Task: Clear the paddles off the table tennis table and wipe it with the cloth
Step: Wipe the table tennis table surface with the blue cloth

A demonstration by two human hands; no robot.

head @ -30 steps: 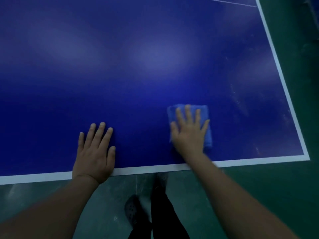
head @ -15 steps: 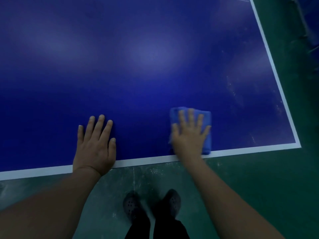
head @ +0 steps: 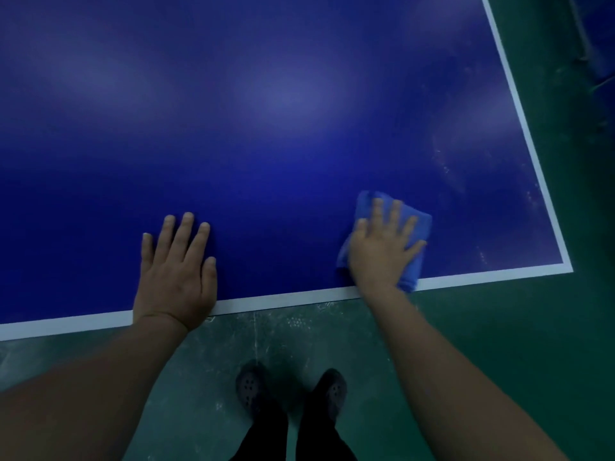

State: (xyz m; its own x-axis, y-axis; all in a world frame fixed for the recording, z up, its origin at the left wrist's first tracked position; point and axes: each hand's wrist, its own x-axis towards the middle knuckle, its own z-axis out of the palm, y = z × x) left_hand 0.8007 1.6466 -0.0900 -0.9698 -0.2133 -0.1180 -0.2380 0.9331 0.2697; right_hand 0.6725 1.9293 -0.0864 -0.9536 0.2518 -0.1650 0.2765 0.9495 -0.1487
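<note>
Right hand (head: 382, 251) flat, fingers straight and spread, pressing down on the cloth (head: 412, 227). Nothing gripped or pinched, just palm and fingers laid over the fabric. Left hand (head: 176, 271) also flat and open, fingers straight and slightly fanned, resting palm-down on the table (head: 266, 144), heel of the palm across the white line (head: 283, 299) at the near edge. Holding nothing.

Cloth: blue, folded into a thick pad, lying on the table under the right hand, its near end touching the white line, upper left and right parts showing past the fingers. Near the table's right corner, not in it, and well apart from the left hand.

Table: deep blue top with soft patches of reflected light, white line along the near edge and the right edge, meeting at the corner on the right. Faint pale smears and specks on the surface right of the cloth, toward the right edge.

Below the near edge, green floor (head: 499, 327), scuffed and speckled. Two dark shoes (head: 248, 389) with holes in the uppers, side by side between the forearms, dark trouser legs (head: 266, 437) above them.
</note>
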